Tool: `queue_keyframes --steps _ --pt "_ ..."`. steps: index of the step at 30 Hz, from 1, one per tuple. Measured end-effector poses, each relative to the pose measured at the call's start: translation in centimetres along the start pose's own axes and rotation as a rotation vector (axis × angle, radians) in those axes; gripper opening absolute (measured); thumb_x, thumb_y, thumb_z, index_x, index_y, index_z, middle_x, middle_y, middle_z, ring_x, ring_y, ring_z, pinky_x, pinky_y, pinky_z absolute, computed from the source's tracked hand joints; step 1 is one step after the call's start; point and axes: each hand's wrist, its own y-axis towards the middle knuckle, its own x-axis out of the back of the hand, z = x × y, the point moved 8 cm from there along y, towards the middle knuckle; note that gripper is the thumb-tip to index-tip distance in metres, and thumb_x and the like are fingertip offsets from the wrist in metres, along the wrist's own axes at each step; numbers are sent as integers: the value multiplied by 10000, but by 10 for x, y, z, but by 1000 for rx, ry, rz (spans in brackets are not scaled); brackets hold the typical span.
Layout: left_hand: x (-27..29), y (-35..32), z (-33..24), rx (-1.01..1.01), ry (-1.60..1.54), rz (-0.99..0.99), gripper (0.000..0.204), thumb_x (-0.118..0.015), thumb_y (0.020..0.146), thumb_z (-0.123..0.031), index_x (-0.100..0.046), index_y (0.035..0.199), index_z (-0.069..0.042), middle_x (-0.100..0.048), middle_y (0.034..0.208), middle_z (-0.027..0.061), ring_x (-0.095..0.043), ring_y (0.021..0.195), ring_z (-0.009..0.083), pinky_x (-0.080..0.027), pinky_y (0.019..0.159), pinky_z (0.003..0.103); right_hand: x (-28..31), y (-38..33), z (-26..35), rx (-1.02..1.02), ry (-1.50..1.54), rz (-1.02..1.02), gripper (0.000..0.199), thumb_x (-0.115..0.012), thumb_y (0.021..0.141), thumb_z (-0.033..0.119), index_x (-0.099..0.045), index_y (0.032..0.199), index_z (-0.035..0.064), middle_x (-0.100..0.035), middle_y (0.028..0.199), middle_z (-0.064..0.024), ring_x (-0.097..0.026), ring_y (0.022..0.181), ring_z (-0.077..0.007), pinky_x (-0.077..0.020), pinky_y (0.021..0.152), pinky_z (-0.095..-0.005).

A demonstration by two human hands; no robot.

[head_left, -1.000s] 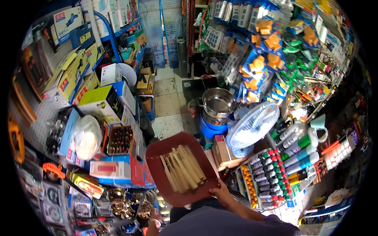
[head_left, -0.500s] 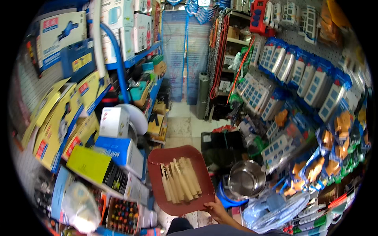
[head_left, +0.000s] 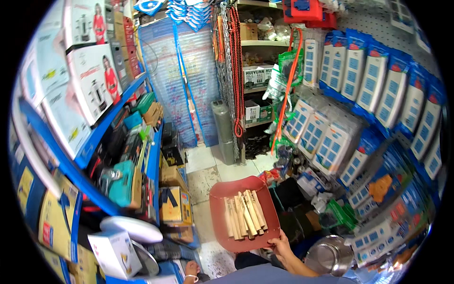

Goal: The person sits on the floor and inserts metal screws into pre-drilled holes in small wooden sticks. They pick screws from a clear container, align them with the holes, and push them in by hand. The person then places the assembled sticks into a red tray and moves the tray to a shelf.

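My right hand [head_left: 282,243] grips the near right corner of a dark red, shallow tray-like pan [head_left: 217,208] with rounded corners, thumb over its rim. Several pale wooden sticks [head_left: 245,215], which look like tool handles, lie side by side in the pan, roughly lengthwise. The pan is held out in front of me above the floor. My left hand [head_left: 192,268], with a white band at the wrist, shows small at the lower edge, apart from the pan. How its fingers are set is too small to make out.
Blue shelves [head_left: 153,175] with boxes and a teal case [head_left: 121,183] line the left. Packaged power strips [head_left: 374,92] hang on the right. A steel pot [head_left: 329,255] stands low right. Ahead, chains and ropes [head_left: 235,71] hang beside a plastic-covered panel [head_left: 175,80]. Tiled floor [head_left: 203,173] runs between.
My view has moved forward along the aisle and turned a little, so shelves and hanging goods look nearer. The pan stays in my right hand. My left hand has come into view.
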Motion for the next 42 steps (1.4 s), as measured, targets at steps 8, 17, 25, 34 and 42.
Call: queue_keyframes --steps 8,17,25,34,42 --pt "-3 99 -73 234 319 -82 194 -525 921 -154 -551 1035 1 -597 787 85 -555 582 143 -445 463 260 -169 226 56 -80 5 62 610 -511 795 -60 -372 1355 137 -569 1129 -99 -632 933 -240 -573 765 -426" --pt "-98 377 -210 17 283 26 211 -540 932 -185 -550 1037 -2 -596 795 59 -571 611 133 -471 483 263 -283 444 61 -165 109 62 509 -520 803 -31 -436 1286 105 -582 1124 -97 -619 976 -234 -533 842 -451" --pt "-309 628 -476 -182 313 505 235 -521 941 -146 -508 1142 -25 -627 944 120 -619 728 168 -518 600 261 -239 553 123 26 200 -323 568 -514 807 -74 -406 1333 108 -587 1098 -97 -649 886 -212 -591 711 -376" --pt "-632 692 -495 -84 555 926 285 -506 959 -199 -481 1189 -31 -624 1028 129 -648 866 218 -555 687 309 -135 663 194 281 398 -778 576 -504 770 -102 -429 1304 101 -600 1048 -113 -656 839 -232 -602 694 -401" --pt "-895 656 -521 -78 704 1339 294 -497 958 -161 -490 1206 -3 -628 1078 142 -650 918 235 -545 761 310 -49 746 317 394 520 -901 597 -485 784 -97 -373 1341 85 -601 1067 -137 -662 824 -258 -603 666 -375"
